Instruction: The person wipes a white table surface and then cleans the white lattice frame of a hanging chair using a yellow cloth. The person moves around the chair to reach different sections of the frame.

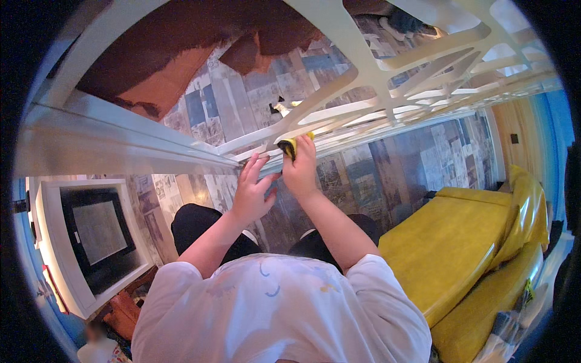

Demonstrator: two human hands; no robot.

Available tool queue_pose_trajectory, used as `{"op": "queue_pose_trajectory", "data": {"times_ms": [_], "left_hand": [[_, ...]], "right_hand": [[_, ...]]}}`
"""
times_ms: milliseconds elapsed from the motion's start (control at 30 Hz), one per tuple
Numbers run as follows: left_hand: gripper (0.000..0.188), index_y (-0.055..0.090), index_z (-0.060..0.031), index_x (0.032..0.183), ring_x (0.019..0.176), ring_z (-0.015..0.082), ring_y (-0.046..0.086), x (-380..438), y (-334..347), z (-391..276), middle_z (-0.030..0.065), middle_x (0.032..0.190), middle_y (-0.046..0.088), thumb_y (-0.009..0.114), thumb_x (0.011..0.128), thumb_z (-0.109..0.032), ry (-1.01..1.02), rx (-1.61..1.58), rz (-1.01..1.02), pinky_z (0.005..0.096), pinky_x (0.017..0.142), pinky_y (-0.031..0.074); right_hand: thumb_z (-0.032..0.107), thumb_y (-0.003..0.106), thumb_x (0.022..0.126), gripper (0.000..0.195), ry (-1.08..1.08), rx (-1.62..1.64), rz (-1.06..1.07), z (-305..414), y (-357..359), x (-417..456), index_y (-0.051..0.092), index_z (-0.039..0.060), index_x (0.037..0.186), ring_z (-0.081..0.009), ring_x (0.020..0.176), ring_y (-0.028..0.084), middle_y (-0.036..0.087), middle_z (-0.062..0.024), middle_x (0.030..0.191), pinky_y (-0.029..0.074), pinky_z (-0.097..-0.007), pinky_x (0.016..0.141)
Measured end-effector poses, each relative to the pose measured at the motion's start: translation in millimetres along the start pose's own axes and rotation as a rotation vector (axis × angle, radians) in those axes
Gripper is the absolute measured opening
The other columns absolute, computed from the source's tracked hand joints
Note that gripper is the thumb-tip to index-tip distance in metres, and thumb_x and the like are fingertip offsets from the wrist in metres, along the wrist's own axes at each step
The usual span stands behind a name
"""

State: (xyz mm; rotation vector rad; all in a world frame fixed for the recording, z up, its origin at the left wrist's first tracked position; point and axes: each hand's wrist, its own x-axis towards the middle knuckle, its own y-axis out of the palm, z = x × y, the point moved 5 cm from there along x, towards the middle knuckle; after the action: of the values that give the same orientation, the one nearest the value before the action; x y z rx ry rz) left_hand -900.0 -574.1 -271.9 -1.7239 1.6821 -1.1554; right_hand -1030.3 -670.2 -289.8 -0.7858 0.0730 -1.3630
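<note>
My right hand (pixel 299 170) grips a folded yellow-and-black cloth (pixel 290 146). It presses the cloth against the lower rail of a white openwork partition (pixel 363 50), close to where the rail meets a wide white upright (pixel 136 138). Beside it, my left hand (pixel 254 193) has its fingers spread and holds nothing. Its fingertips lie at the corner of rail and upright; whether they touch is hard to tell. My knees, in black trousers (pixel 195 227), are bent below my forearms.
A yellow upholstered seat (pixel 445 240) stands at right. On the left is a white cabinet (pixel 109 183) with a dark framed panel. Through the partition show brown furniture (pixel 159 54) and small objects (pixel 280 107) on the patchwork plank floor (pixel 236 97). A person (pixel 100 349) appears lower left.
</note>
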Motion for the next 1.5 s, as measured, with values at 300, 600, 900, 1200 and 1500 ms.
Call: {"op": "queue_pose_trajectory", "data": {"times_ms": [300,600,900,1200,1500], "left_hand": [[0.032,0.076,-0.0127,0.107,0.145,0.0448,0.042,0,-5,0,0.0162,0.141,0.058,0.078,0.076,-0.006,0.056,-0.035,-0.037,0.0529,0.116,0.038],[0.027,0.074,-0.0086,0.110,0.128,0.0372,0.057,-23,16,30,0.0153,0.131,0.063,0.074,0.083,-0.007,-0.186,-0.230,-0.015,0.0456,0.110,0.045],[0.035,0.071,-0.0128,0.122,0.126,0.0372,0.057,-38,44,70,0.0153,0.136,0.060,0.074,0.087,-0.013,-0.261,-0.236,0.132,0.0449,0.108,0.047],[0.037,0.069,-0.0095,0.123,0.126,0.0380,0.057,-43,44,70,0.0174,0.135,0.061,0.074,0.086,-0.013,-0.258,-0.195,0.120,0.0448,0.107,0.047],[0.047,0.062,0.0000,0.124,0.116,0.0429,0.061,-60,54,92,0.0242,0.123,0.065,0.074,0.081,-0.017,-0.403,-0.255,0.139,0.0473,0.101,0.051]], "right_hand": [[0.008,0.073,0.075,0.047,-0.299,-0.555,0.095,-44,-58,29,0.065,0.0082,0.122,-0.0336,0.130,0.057,0.065,-0.0092,0.132,0.046,-0.0496,0.104],[-0.003,0.065,0.073,0.059,-0.308,-0.085,0.103,-4,-4,-34,0.063,0.0016,0.132,-0.0390,0.133,0.055,0.062,-0.0149,0.139,0.044,-0.0483,0.114],[0.009,0.061,0.084,0.041,-0.389,-0.549,0.197,-60,11,-14,0.068,0.0042,0.125,-0.0266,0.126,0.059,0.069,-0.0056,0.130,0.047,-0.0486,0.104],[0.006,0.064,0.081,0.031,-0.116,-0.144,0.095,-55,97,-45,0.066,0.0008,0.111,-0.0393,0.113,0.060,0.069,-0.0178,0.108,0.049,-0.0457,0.098],[0.009,0.061,0.094,0.038,0.416,0.586,0.144,7,110,-49,0.060,-0.0024,0.131,-0.0347,0.115,0.064,0.068,-0.0184,0.123,0.048,-0.0389,0.101]]}}
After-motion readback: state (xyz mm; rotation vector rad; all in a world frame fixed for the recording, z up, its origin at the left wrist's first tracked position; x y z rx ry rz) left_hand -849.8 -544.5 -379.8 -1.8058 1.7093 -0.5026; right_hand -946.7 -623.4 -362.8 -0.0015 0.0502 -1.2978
